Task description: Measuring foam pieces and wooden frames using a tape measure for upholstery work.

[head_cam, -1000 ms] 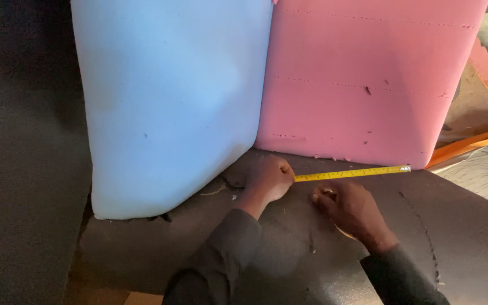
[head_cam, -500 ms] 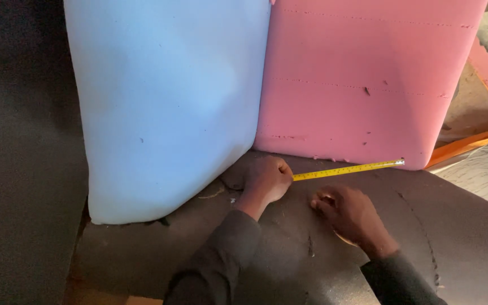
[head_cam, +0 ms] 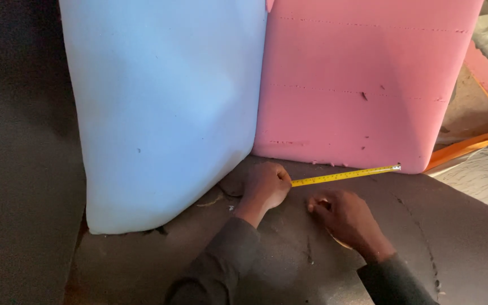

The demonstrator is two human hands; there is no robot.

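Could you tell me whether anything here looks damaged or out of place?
The pink foam slab has small gouges and a ragged lower edge. The dark surface beneath shows cracks. Otherwise nothing stands out.

- Tape measure blade [head_cam: 345, 175]: yellow, fine dark markings.
- Left foam slab [head_cam: 165, 101]: pale blue, plain.
- Right foam slab [head_cam: 362, 85]: pink, faint dotted lines, small dark nicks.
- Base foam sheet [head_cam: 453, 243]: dark grey-brown.
- Sleeves [head_cam: 221, 265]: dark grey.
- Strip [head_cam: 470, 148] at right: orange.
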